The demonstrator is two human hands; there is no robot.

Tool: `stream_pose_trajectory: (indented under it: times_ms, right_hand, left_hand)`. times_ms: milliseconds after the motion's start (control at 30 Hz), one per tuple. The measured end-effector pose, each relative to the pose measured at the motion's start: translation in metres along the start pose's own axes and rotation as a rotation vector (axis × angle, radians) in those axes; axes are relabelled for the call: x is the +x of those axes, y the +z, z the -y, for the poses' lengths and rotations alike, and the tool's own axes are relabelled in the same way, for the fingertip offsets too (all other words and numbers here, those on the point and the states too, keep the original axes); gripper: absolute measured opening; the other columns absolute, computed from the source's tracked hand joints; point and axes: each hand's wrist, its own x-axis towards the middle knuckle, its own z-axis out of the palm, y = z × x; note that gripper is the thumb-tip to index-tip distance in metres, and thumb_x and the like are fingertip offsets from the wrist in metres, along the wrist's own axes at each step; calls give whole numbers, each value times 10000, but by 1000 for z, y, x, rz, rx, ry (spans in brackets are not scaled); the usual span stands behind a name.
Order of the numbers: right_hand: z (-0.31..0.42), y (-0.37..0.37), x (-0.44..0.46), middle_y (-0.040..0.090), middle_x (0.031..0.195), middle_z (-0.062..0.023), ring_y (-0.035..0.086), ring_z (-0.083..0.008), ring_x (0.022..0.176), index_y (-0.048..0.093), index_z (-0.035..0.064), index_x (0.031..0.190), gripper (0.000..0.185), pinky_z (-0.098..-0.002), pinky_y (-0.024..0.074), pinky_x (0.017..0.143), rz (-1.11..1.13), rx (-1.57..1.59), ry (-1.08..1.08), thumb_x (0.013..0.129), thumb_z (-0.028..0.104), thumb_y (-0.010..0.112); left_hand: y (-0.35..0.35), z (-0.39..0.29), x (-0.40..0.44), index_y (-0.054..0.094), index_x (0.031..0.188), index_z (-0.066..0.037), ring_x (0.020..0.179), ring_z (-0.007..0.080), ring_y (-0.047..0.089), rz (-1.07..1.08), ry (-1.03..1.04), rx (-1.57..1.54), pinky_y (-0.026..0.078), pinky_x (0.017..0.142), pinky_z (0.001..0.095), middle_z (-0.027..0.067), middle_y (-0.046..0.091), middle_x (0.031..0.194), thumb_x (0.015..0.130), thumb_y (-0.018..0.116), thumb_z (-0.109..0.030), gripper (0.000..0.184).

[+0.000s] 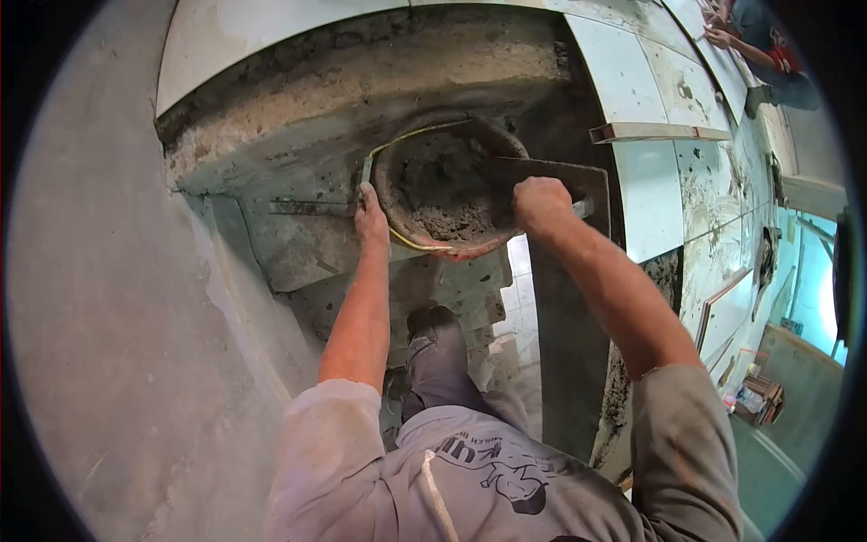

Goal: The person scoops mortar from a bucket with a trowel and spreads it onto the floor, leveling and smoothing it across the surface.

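Observation:
A round basin (pixel 390 210) of wet grey mortar (pixel 447 194) sits on the step in front of me, with a yellow cord looped along its rim. My left hand (pixel 371 219) is closed on the basin's left edge, by a pale green piece on the rim. Over the right side of the basin, my right hand (pixel 545 204) is wrapped around the handle of a flat steel trowel (pixel 591 183). The trowel's dark blade reaches in over the mortar. A flat dark metal strip (pixel 307 208) lies left of the basin.
White tiles (pixel 646 199), splashed with mortar, run along the right, with a wooden batten (pixel 659 133) across them. A rough ledge (pixel 361 86) rises behind the basin. Another person's hand (pixel 720 38) shows at top right. A concrete wall (pixel 99 271) stands at left.

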Motion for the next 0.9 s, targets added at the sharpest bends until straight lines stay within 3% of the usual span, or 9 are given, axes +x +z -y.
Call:
stream_pose_trajectory:
  times_ms: [167,200,300,400,500,667,767,833,900]
  right_hand:
    - [-11,5,8,687,869,-137,675,-263,839,708,53,848,192,-369,546,708,150,65,-133,730,176,619]
    - [-8,2,6,676,799,-152,672,-283,736,684,11,831,227,-376,540,655,306,223,-35,762,211,602]
    - [-4,14,5,655,717,-160,658,-276,634,668,-12,812,287,-376,527,588,334,334,-140,792,266,600]
    - [21,19,-6,628,659,-160,633,-232,552,628,-44,763,348,-367,508,514,418,653,-37,817,298,602]
    - [58,4,7,592,601,-158,596,-252,469,572,-98,749,388,-381,464,427,545,832,76,879,267,555]
    - [68,35,41,565,582,-129,556,-217,442,559,-72,699,377,-365,427,392,507,1055,103,878,260,556]
    - [68,45,59,543,577,-98,533,-192,438,565,-49,696,353,-356,416,385,488,1170,129,873,257,562]
    - [70,45,66,536,569,-94,527,-192,433,562,-50,689,356,-354,411,381,458,1218,130,875,255,562]
    - [69,46,60,570,530,-141,576,-238,455,552,-67,612,455,-379,441,431,432,1158,88,879,300,565]
  left_hand:
    - [28,16,-4,467,1261,102,1154,380,472,-106,-51,-129,356,980,421,294,480,1258,850,387,-700,904]
    - [33,19,-6,475,1251,105,1158,384,463,-174,-100,-168,357,971,435,293,479,1253,852,382,-700,903]
    - [34,17,-10,485,1240,108,1169,395,443,-236,-183,-206,357,955,460,295,469,1252,860,373,-692,893]
    - [34,23,-8,489,1236,107,1165,407,439,-226,-185,-137,358,946,464,295,475,1240,877,365,-669,864]
    - [32,18,-7,497,1229,103,1134,413,460,-222,-95,-123,361,940,448,292,509,1200,896,360,-639,825]
    - [36,26,0,513,1222,90,1059,390,501,-205,47,-220,367,928,424,271,550,1156,909,363,-619,789]
    - [37,16,-5,499,1235,94,1075,371,504,-266,-91,-103,367,932,419,260,543,1175,901,365,-636,814]
    - [37,19,3,487,1247,93,1068,361,506,-239,-69,-132,367,930,414,254,543,1169,896,369,-644,825]
    - [37,21,-6,476,1259,92,1060,351,508,-205,-69,-160,368,927,409,249,543,1164,891,373,-652,836]
